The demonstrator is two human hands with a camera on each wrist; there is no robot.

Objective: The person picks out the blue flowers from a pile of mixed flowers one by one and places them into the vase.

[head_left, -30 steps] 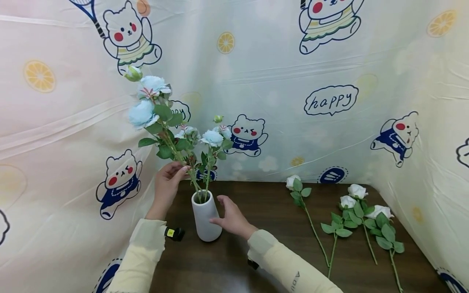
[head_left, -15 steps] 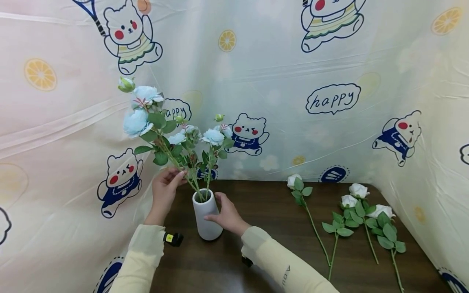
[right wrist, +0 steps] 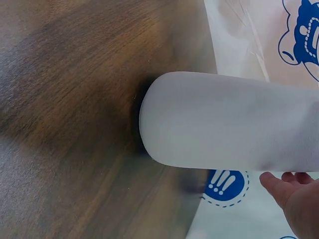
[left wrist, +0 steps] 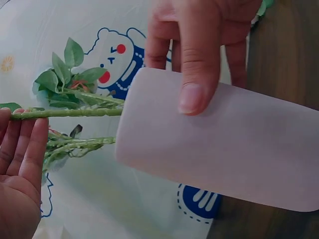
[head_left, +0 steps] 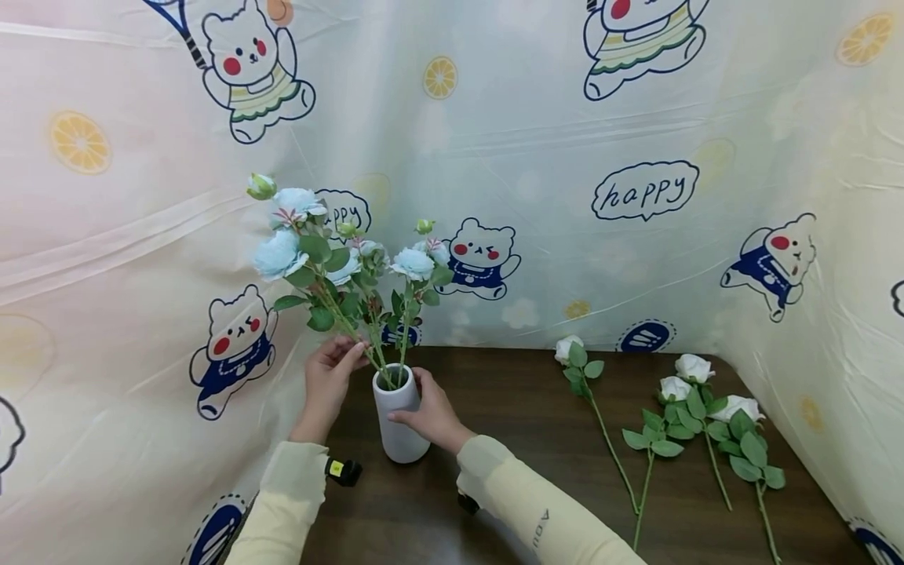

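Observation:
My left hand [head_left: 327, 383] pinches the green stem of a light blue flower spray [head_left: 297, 235], whose blooms lean to the left. In the left wrist view that stem [left wrist: 79, 113] runs from the fingers into the mouth of the white vase [left wrist: 209, 139]. My right hand [head_left: 432, 412] holds the upright vase [head_left: 402, 428] near its top, thumb in front and fingers behind. In the right wrist view the vase's lower part [right wrist: 214, 124] fills the middle, with part of the right hand [right wrist: 296, 201] against it. More light blue flowers [head_left: 413, 264] stand in the vase.
Several white roses [head_left: 674, 388] with green stems lie at the right of the dark wooden table [head_left: 523, 439]. A printed curtain [head_left: 523, 157] hangs behind the table and along both sides.
The flower spray in my left hand has come lower, and its stem has gone down with the hand. My right hand has moved in from beside the vase and now holds it.

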